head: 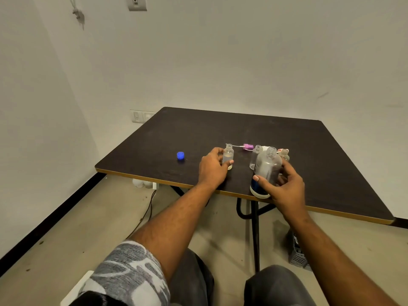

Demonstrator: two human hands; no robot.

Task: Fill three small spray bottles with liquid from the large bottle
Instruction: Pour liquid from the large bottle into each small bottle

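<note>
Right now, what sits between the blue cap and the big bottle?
In the head view, the left hand and the small bottle it grips lie between the blue cap and the big bottle.

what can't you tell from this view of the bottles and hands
Head view only:
- Liquid level in the large bottle: the right hand wraps its lower half.
- Fill of the leftmost small bottle: the left hand covers its near side.
- The rightmost small bottle: mostly hidden behind the large bottle.
- The pink spray head: too small for detail.
</note>
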